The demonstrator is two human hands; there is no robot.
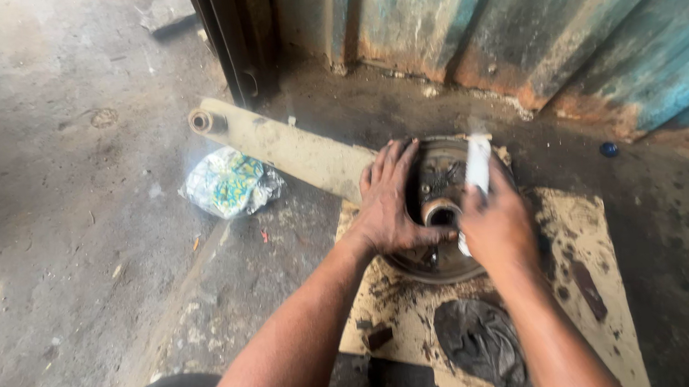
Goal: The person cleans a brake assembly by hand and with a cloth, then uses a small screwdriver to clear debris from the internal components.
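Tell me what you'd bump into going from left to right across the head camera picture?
Crumpled shiny wrapper → left hand resting on the round greasy metal part → right hand gripping a white tool → stained cardboard → small blue cap by the rusty corrugated wall.

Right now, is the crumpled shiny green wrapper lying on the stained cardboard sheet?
No, the crumpled shiny green wrapper lies on the bare concrete floor, left of the stained cardboard sheet.
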